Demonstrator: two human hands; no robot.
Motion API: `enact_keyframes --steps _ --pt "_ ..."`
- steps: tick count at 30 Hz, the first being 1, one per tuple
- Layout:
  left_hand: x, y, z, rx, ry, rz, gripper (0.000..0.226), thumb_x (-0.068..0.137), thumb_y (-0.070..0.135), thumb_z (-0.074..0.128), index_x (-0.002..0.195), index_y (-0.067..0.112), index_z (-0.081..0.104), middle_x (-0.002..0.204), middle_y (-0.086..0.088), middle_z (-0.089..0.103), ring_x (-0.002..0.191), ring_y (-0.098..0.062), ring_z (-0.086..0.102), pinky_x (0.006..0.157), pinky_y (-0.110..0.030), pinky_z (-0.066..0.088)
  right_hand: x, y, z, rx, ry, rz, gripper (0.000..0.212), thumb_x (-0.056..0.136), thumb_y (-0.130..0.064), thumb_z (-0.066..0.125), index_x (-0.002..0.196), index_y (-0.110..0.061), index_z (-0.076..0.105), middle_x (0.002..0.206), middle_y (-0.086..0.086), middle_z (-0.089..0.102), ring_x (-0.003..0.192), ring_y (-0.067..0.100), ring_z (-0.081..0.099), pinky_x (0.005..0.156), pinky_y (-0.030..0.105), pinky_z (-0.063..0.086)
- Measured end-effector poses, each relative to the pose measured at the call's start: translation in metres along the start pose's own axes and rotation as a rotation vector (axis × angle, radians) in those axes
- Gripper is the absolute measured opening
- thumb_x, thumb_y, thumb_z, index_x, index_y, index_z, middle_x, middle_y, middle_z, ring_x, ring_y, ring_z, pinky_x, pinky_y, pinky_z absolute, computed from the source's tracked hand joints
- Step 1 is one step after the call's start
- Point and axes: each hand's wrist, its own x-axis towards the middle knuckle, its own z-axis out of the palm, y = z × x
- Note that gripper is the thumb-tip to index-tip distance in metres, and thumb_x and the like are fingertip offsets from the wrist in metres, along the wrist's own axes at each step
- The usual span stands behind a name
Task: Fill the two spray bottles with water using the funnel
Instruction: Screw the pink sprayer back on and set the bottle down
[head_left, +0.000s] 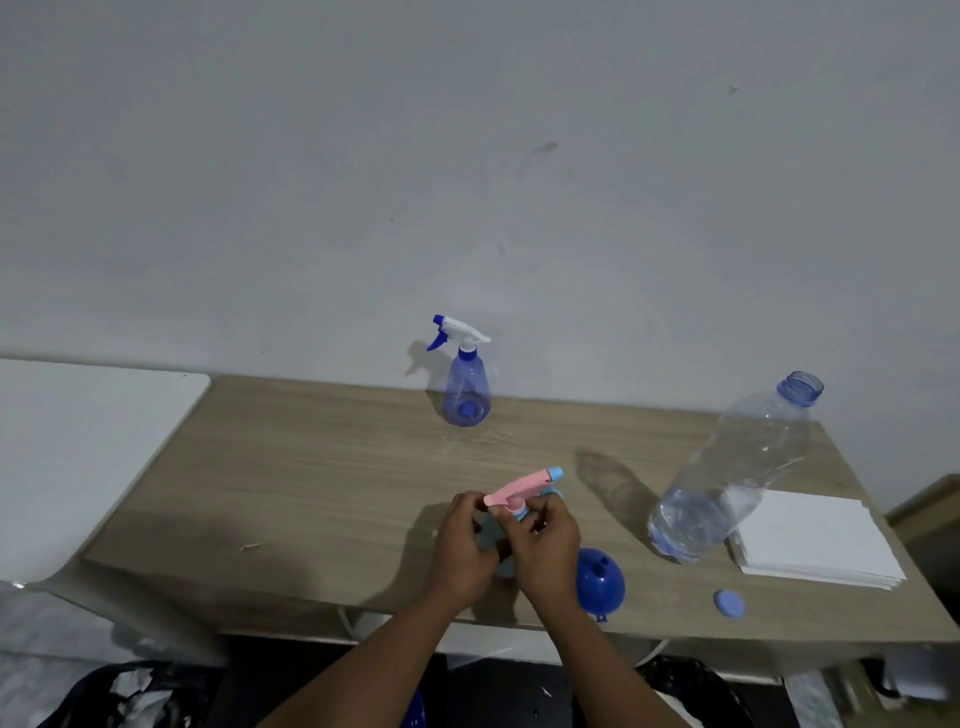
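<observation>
Near the front edge of the desk (311, 467), I see both hands closed around a spray bottle with a pink trigger head (519, 491). The left hand (465, 545) wraps the bottle body, fingers curled tight on it; the right hand (545, 540) pinches the collar just under the pink head with narrow fingers. The bottle body is mostly hidden, so I cannot tell its fill level. A blue funnel (601, 579) lies mouth-down just beside the right hand, at the front edge. A blue cap (729, 604) lies further right along that edge. A large clear water bottle (727, 478), uncapped, stands toward the right side, water low in it, beside a stack of white paper (821, 540). A second spray bottle, blue with a white head (466, 384), stands upright at the back edge.
</observation>
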Motion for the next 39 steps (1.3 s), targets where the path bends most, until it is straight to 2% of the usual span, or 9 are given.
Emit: enact_keyframes --steps 7,13,18,22,27,30,33,36,39 --pt "-0.002 0.003 0.001 0.065 -0.021 0.042 0.051 0.070 0.021 0.080 0.110 0.043 0.057 0.119 0.014 0.056 0.108 -0.005 0.059 0.093 -0.037 0.054 0.002 0.005 -0.015 -0.069 -0.167 -0.163 0.006 0.092 -0.026 0.068 0.089 -0.020 0.069 0.071 0.003 0.066 0.064 0.012 0.060 0.060 0.025 0.049" --pt "-0.001 0.004 0.000 0.023 0.004 0.033 0.045 0.066 0.020 0.080 0.102 0.037 0.060 0.109 0.008 0.059 0.096 -0.010 0.064 0.083 -0.042 0.057 0.003 0.002 -0.001 -0.078 -0.015 -0.056 0.015 0.083 -0.023 0.078 0.080 -0.017 0.065 0.071 0.000 0.065 0.065 0.006 0.061 0.056 0.016 0.048" --pt "0.001 0.005 -0.001 0.048 -0.009 0.039 0.042 0.065 0.025 0.079 0.102 0.036 0.061 0.104 0.012 0.059 0.093 -0.005 0.063 0.081 -0.039 0.056 0.006 0.011 -0.005 -0.154 -0.079 -0.113 0.011 0.086 -0.030 0.074 0.080 -0.026 0.066 0.070 -0.007 0.063 0.072 0.010 0.059 0.062 0.017 0.045" --pt "0.002 0.001 0.004 0.032 0.016 0.023 0.043 0.068 0.018 0.080 0.101 0.036 0.060 0.106 0.011 0.058 0.094 -0.008 0.063 0.081 -0.041 0.057 0.006 -0.001 -0.004 -0.146 -0.058 -0.107 0.010 0.085 -0.020 0.075 0.077 -0.017 0.069 0.060 -0.007 0.061 0.061 0.001 0.061 0.055 0.012 0.045" --pt "-0.002 0.000 -0.002 0.132 -0.014 0.019 0.056 0.070 0.017 0.081 0.119 0.032 0.059 0.120 0.016 0.056 0.108 -0.005 0.059 0.092 -0.033 0.055 0.004 0.001 -0.011 -0.130 -0.043 -0.139 0.012 0.081 -0.020 0.080 0.088 -0.021 0.071 0.078 -0.009 0.067 0.078 -0.002 0.061 0.064 0.010 0.047" --pt "-0.014 -0.015 -0.021 0.402 -0.063 0.035 0.082 0.071 0.040 0.080 0.143 0.028 0.042 0.139 0.014 0.048 0.129 -0.007 0.045 0.109 -0.023 0.034 -0.001 0.006 -0.017 -0.152 -0.002 -0.176 0.024 0.077 -0.019 0.083 0.096 -0.020 0.067 0.093 -0.012 0.062 0.090 0.000 0.060 0.074 0.012 0.049" --pt "-0.033 -0.039 -0.038 0.698 -0.013 -0.193 0.106 0.070 0.067 0.068 0.154 0.025 0.018 0.157 0.002 0.027 0.145 -0.020 0.022 0.119 -0.043 0.018 -0.007 0.008 -0.012 -0.070 0.026 -0.113 0.045 0.073 -0.012 0.084 0.106 -0.017 0.053 0.103 -0.005 0.054 0.095 0.006 0.059 0.079 0.015 0.048" --pt "-0.044 -0.057 -0.045 0.865 -0.151 -0.273 0.112 0.077 0.079 0.048 0.156 0.017 -0.004 0.164 -0.001 -0.004 0.150 -0.026 -0.008 0.118 -0.060 -0.003 -0.004 0.003 -0.001 0.000 0.052 -0.014 0.064 0.078 -0.013 0.081 0.125 -0.016 0.038 0.117 -0.004 0.049 0.100 -0.001 0.058 0.077 0.011 0.048" --pt "-0.044 -0.062 -0.047 0.899 -0.339 -0.320 0.110 0.082 0.082 0.032 0.150 0.018 -0.027 0.157 -0.001 -0.036 0.143 -0.027 -0.035 0.112 -0.064 -0.018 0.007 0.000 0.008 -0.047 0.055 -0.082 0.048 0.092 -0.009 0.062 0.135 -0.011 0.040 0.121 0.003 0.048 0.099 -0.010 0.054 0.083 0.013 0.047"
